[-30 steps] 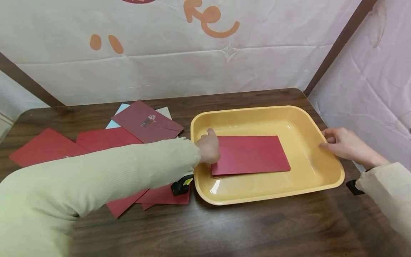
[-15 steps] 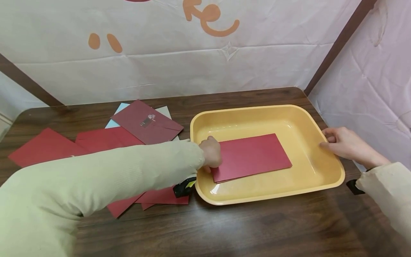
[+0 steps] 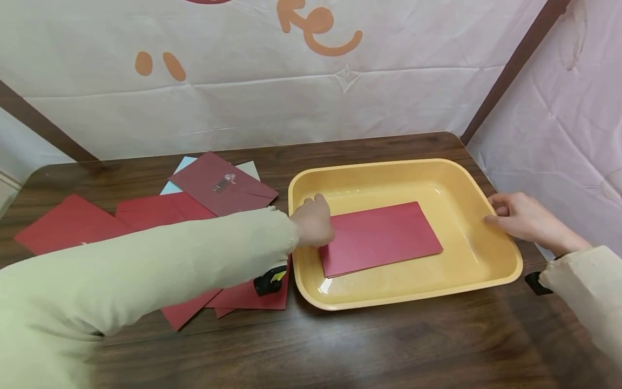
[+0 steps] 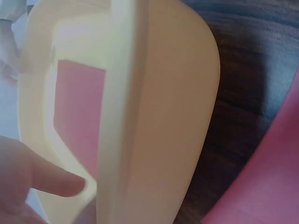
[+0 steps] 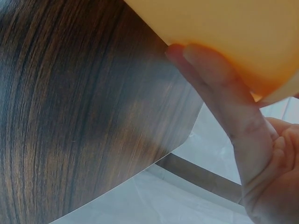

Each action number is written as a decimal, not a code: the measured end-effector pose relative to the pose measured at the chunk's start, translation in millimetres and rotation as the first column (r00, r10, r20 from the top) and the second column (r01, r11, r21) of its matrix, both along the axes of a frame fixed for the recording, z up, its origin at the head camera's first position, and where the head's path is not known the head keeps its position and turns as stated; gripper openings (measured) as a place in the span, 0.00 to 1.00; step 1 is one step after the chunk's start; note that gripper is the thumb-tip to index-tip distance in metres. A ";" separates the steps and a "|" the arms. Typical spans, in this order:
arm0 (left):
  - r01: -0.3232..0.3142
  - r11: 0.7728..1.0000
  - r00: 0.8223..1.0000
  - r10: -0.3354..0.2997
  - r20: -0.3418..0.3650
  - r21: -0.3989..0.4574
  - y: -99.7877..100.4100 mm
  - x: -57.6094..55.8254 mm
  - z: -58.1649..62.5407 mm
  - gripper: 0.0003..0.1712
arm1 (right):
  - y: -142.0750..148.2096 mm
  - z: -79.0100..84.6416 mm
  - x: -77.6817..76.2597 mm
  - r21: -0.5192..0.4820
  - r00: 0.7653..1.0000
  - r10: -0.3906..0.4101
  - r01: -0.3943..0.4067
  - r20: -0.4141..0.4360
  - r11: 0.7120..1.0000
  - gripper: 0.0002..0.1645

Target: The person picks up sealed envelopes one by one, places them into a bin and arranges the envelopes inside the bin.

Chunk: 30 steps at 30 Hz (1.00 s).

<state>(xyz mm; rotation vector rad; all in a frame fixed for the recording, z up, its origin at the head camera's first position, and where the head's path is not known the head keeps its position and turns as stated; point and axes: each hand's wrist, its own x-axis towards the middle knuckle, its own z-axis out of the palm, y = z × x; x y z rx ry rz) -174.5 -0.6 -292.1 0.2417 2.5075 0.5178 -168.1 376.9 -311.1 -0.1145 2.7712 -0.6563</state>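
Observation:
A yellow tray (image 3: 481,265) stands on the dark wooden table. Inside it, a small stack of red envelopes (image 3: 384,237) lies slightly tilted. My left hand (image 3: 313,221) hovers over the stack's left end, just inside the tray's left rim. In the left wrist view its thumb (image 4: 60,182) is straight and apart from the envelopes; the other fingers are mostly hidden. At the tray's right side, my right hand (image 3: 520,216) grips the rim, thumb on the inner side. The right wrist view shows its fingers (image 5: 219,79) against the tray's outer wall (image 5: 224,28).
Left of the tray, several red envelopes (image 3: 73,224) are spread out, partly covered by my left sleeve (image 3: 194,254). A maroon envelope (image 3: 214,183) overlaps a light blue one (image 3: 172,187) and a grey one (image 3: 250,170). A fabric wall (image 3: 243,119) hangs behind the table.
The stack of envelopes turned a little in the tray, its right end rising and its left end dropping. My left hand has since drawn slightly left and up. My right hand stayed put.

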 end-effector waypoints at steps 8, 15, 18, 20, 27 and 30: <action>0.004 0.949 0.992 0.036 -0.123 0.314 -26.0 6.3 8.4 0.19 | 1.7 -2.3 0.2 0.002 1.000 0.013 -0.013 -0.010 1.000 0.22; -0.079 0.863 0.942 0.228 -0.245 0.500 -65.3 18.3 9.8 0.14 | 1.0 0.3 0.3 0.002 1.000 0.004 -0.004 -0.010 1.000 0.22; -0.099 0.874 0.926 0.257 -0.278 0.476 -87.5 23.3 6.3 0.13 | 1.0 0.3 0.0 -0.001 1.000 -0.004 0.004 -0.001 1.000 0.21; -0.108 0.886 0.918 0.263 -0.298 0.451 -102.9 27.3 1.7 0.13 | 1.3 0.3 -0.6 0.003 1.000 -0.003 0.003 0.002 1.000 0.22; -0.155 0.920 0.893 0.286 -0.348 0.359 -150.5 42.3 -19.3 0.15 | 0.5 0.3 -1.6 0.013 1.000 -0.003 0.003 -0.005 1.000 0.21; -0.178 0.927 0.893 0.293 -0.343 0.330 -164.3 47.6 -24.5 0.15 | 0.4 0.0 -1.1 0.020 1.000 -0.003 0.003 -0.008 1.000 0.21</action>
